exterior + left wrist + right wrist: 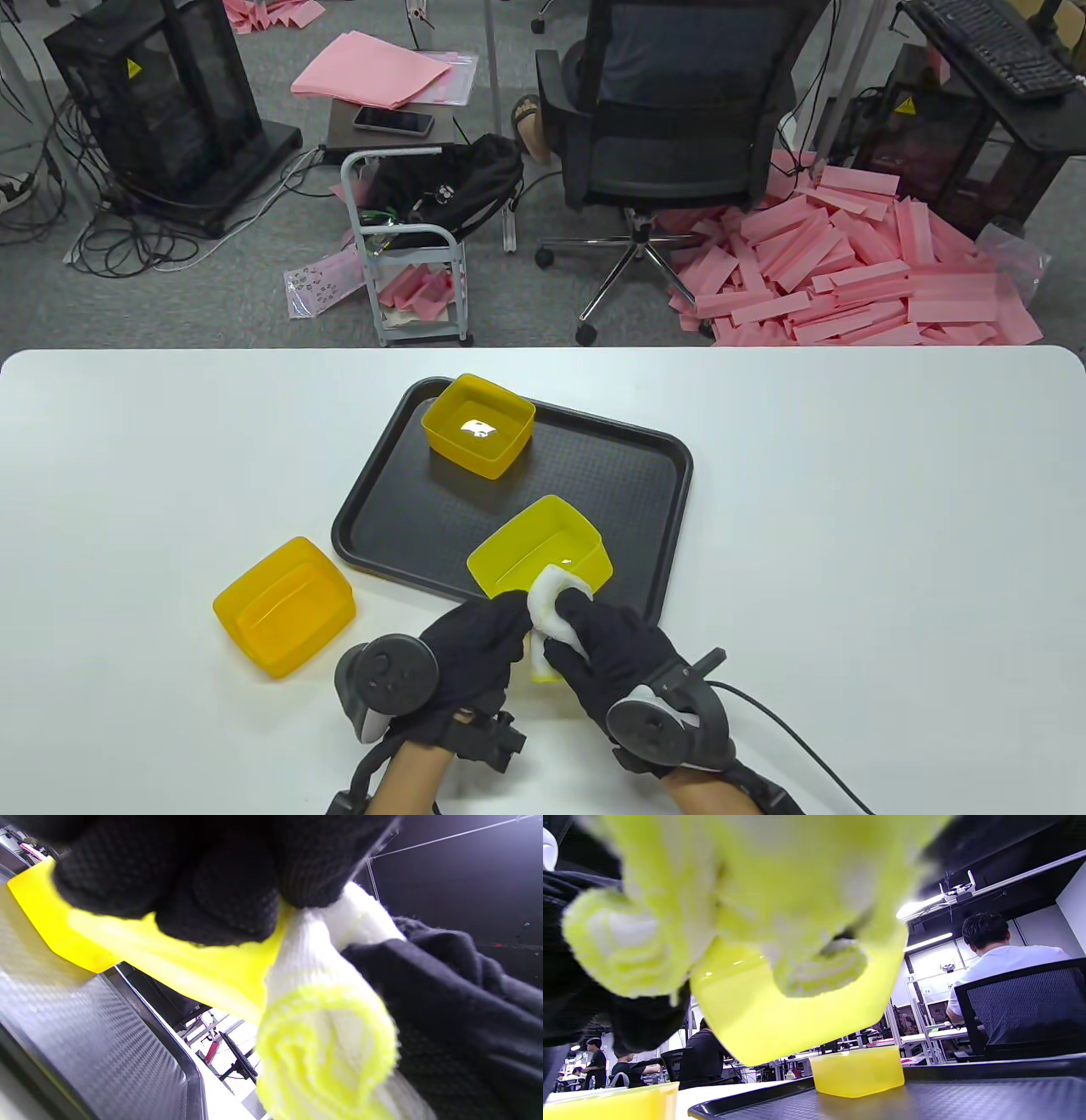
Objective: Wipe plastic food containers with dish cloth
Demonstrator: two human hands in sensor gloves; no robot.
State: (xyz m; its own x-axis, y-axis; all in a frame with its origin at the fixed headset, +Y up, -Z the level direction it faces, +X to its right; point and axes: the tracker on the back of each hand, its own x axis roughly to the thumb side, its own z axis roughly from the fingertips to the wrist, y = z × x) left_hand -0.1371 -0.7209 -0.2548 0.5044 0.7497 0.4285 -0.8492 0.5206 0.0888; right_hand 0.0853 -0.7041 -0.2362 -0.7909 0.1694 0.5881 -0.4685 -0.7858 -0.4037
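Note:
A yellow plastic container (543, 548) is tilted up off the black tray (611, 475) at its near edge. My left hand (475, 649) grips the container's near rim; the left wrist view shows its fingers (220, 895) on the yellow wall (199, 971). My right hand (607, 645) holds a white dish cloth with a yellow border (556, 607) against that rim. The cloth fills the right wrist view (712, 899), with the container (797, 1014) just behind it. A second yellow container (479, 424) stands at the tray's far corner. A third, more orange one (284, 605) stands on the table left of the tray.
The white table (848, 552) stretches wide to both sides of the tray. Beyond its far edge are an office chair (670, 127), a small cart (407, 246) and a heap of pink foam strips (848, 272) on the floor.

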